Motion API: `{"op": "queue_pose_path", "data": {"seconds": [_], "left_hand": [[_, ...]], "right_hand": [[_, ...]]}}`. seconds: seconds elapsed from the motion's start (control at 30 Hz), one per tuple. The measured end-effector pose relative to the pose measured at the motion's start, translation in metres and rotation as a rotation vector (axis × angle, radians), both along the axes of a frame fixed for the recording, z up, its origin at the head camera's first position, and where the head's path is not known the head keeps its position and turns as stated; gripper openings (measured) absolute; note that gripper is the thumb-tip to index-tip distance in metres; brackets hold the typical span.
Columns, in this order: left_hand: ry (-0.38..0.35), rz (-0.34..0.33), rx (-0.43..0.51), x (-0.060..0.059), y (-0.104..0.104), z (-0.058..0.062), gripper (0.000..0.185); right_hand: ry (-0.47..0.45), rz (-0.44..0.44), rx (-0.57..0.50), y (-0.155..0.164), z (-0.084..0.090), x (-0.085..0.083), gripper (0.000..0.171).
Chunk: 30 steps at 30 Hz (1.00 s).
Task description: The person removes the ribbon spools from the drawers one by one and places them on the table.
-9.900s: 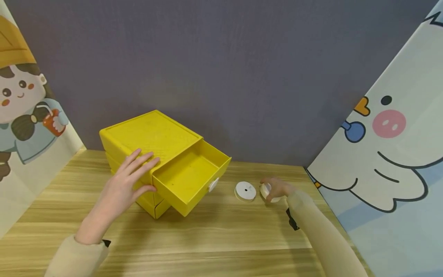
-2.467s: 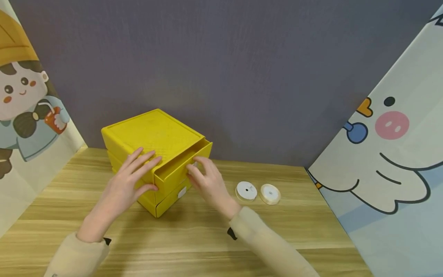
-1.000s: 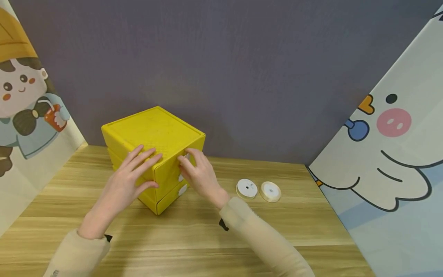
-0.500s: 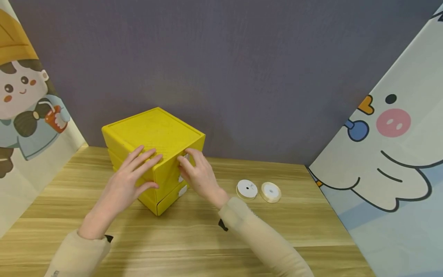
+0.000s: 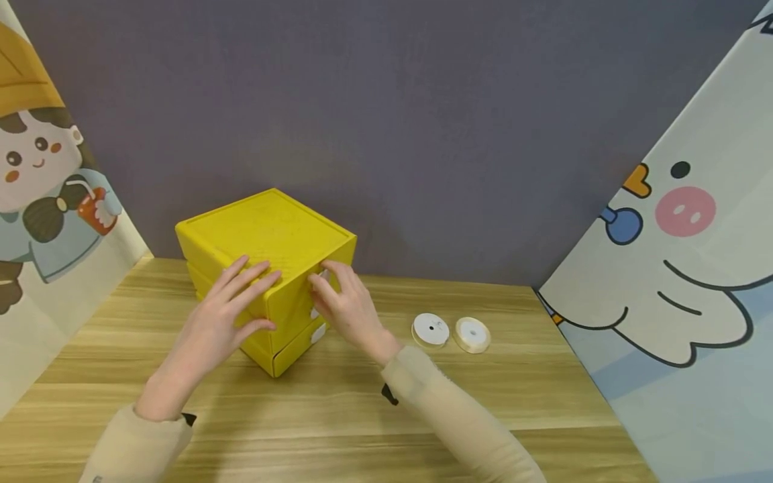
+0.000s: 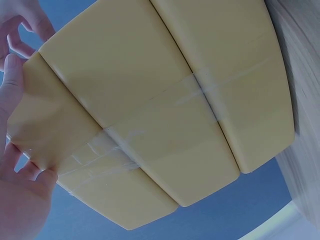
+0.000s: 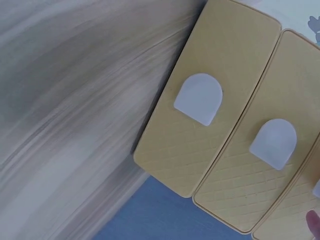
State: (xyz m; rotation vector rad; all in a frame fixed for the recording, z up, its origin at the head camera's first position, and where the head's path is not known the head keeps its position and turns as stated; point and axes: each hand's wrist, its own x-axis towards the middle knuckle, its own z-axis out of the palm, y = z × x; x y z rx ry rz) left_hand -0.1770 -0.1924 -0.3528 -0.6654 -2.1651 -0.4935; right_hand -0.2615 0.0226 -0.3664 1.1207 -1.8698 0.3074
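A yellow cabinet of three stacked drawers [image 5: 266, 228] stands on the table, turned cornerwise, all its drawers closed. My left hand [image 5: 211, 329] rests on its near left corner, fingers spread over the top and thumb at the front edge. With thumb and fingers, my right hand [image 5: 353, 312] pinches the white handle [image 5: 324, 274] of the top drawer. In the right wrist view the bottom handle [image 7: 199, 99] and middle handle [image 7: 274, 143] show whole; a fingertip [image 7: 314, 223] shows below the top one. Clear tape [image 6: 112, 145] runs across the cabinet's side in the left wrist view.
Two flat spools lie on the table to the right: a white one [image 5: 431, 329] and a cream-edged one [image 5: 473, 335], side by side. A dark wall [image 5: 423, 134] stands behind the cabinet. Panels with cartoon figures flank the wooden table [image 5: 338, 429].
Earlier the top drawer stood pulled out and my right hand was on the cream-edged spool. That hand then moved left to the handle and the drawer slid in. Nothing moves in the last second.
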Motion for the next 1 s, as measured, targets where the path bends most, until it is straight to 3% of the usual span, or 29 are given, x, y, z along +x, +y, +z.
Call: {"op": "queue_pose_path", "data": {"seconds": [0.37,0.7,1.0], "left_hand": [[-0.005,0.000,0.007,0.000,0.000,-0.001,0.068],[-0.008,-0.003,0.017,0.000,0.000,0.000,0.067],[-0.008,0.001,0.012,0.000,0.000,0.000,0.067]], "right_hand": [[-0.003,0.007,0.009,0.011,-0.016,0.002,0.043],[-0.076,-0.026,0.094,0.017,-0.038,0.006,0.040],[-0.070,-0.037,0.135,0.010,-0.049,0.007,0.041]]}}
